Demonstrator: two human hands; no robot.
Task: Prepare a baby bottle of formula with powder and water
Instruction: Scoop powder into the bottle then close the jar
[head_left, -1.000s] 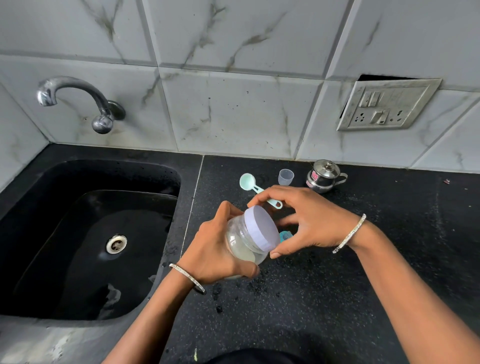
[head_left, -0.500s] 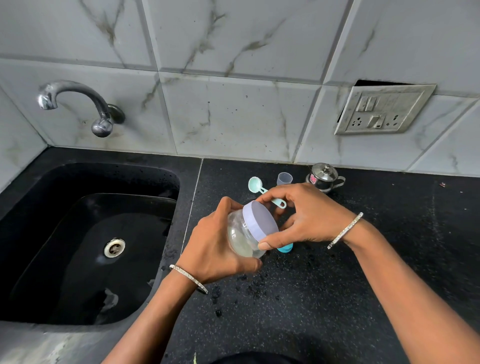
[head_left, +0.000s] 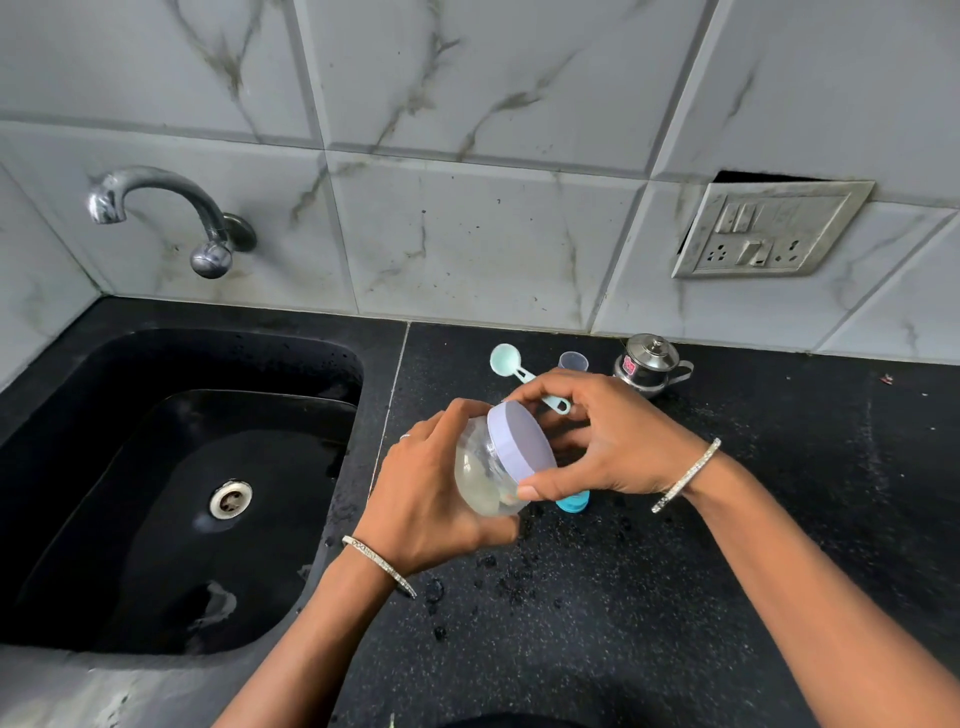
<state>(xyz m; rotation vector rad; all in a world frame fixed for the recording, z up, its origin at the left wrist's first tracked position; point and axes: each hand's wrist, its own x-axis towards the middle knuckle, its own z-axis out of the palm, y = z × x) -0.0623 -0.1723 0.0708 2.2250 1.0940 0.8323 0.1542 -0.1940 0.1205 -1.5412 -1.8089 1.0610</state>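
I look down on a black speckled counter (head_left: 675, 597) backed by marbled wall tiles. My view shows the left hand (head_left: 431, 499) with its fingers wrapped round the body of a clear jar (head_left: 480, 473), which is held tilted above the counter with something pale inside. The right hand (head_left: 613, 441) has thumb and fingertips clamped on the rim of the jar's lilac lid (head_left: 522, 441), which sits on the jar's mouth. Just beyond the right fingertips lies a mint scoop (head_left: 506, 361), its handle passing behind them, with a small clear cup (head_left: 573, 360) and a lidded steel pot (head_left: 647, 364) a little farther. A blue piece (head_left: 573, 503) peeks out just under the right thumb; I cannot tell what it is. Droplets (head_left: 434, 590) dot the counter below the left wrist. The sink (head_left: 78, 415) and tap (head_left: 156, 208) are well out past the left knuckles.
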